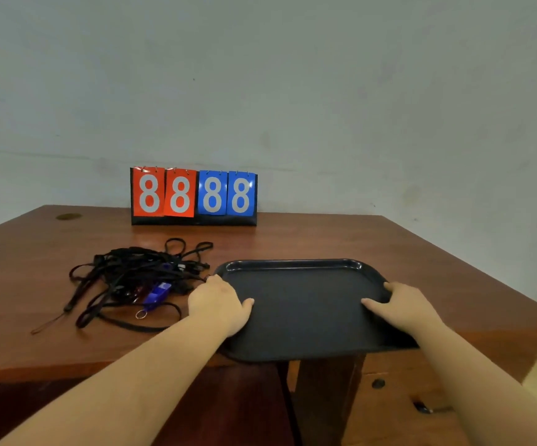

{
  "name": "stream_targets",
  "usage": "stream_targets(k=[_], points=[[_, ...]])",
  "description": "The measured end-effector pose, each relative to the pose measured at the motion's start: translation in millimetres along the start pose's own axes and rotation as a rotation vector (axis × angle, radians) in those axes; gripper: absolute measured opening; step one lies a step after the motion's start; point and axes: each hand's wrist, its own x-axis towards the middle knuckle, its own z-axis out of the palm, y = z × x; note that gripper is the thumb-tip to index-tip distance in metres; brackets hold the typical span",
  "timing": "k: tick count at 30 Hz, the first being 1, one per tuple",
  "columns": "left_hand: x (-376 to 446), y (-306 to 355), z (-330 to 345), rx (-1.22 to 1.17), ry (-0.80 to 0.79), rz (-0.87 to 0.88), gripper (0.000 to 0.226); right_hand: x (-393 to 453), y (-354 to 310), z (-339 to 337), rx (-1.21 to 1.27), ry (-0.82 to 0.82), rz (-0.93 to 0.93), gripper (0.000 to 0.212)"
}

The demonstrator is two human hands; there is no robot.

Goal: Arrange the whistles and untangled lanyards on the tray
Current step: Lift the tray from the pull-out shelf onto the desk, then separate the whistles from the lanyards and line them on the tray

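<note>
A black tray (296, 268) lies on the brown table, its near edge hanging over the table's front. My left hand (217, 302) grips the tray's left rim, thumb on top. On the right rim sits my right hand (403, 305), gripping the same way. Nothing lies in the tray. Left of it is a tangled heap of black lanyards (132, 272). A blue whistle (157, 295) with a metal ring lies at the heap's near side, with a dark red whistle (136, 292) half hidden beside it.
A flip scoreboard (193, 196) showing 8 8 in red and 8 8 in blue stands at the back against the wall. The table's front edge (67, 371) runs just under the tray. A round cable hole (68, 216) is at the far left.
</note>
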Motion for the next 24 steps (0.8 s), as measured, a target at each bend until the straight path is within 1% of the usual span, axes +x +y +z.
stream_targets(k=[4,11,14,16,18,20,22,24], points=[[21.1,1.3,3.0,0.042,-0.009,-0.030,0.086,22.3,-8.0,4.4,-0.032,0.008,-0.033,0.064],[46.4,-0.4,6.9,-0.025,-0.029,-0.067,0.083,52.0,-20.6,11.1,0.008,0.037,-0.040,0.052],[50.6,-1.7,8.6,-0.032,-0.025,-0.069,0.082,54.9,-20.1,12.9,0.033,0.038,-0.041,0.050],[47.4,-2.6,5.7,-0.012,-0.003,-0.062,0.080,52.3,-19.7,12.5,0.009,0.044,-0.063,0.055],[43.3,-4.2,0.1,0.055,0.098,0.030,0.076,47.2,-28.4,11.1,0.007,0.134,-0.102,0.058],[40.8,-6.5,-7.5,0.056,0.224,0.197,0.068,35.6,-51.7,10.7,0.173,0.197,-0.157,0.052],[35.9,-14.4,-15.6,0.012,0.274,0.324,0.062,17.3,-85.8,14.5,0.293,0.163,-0.263,0.047],[26.5,-31.1,-21.3,-0.023,0.286,0.343,0.059,-4.7,-120.6,24.2,0.306,0.088,-0.379,0.046]])
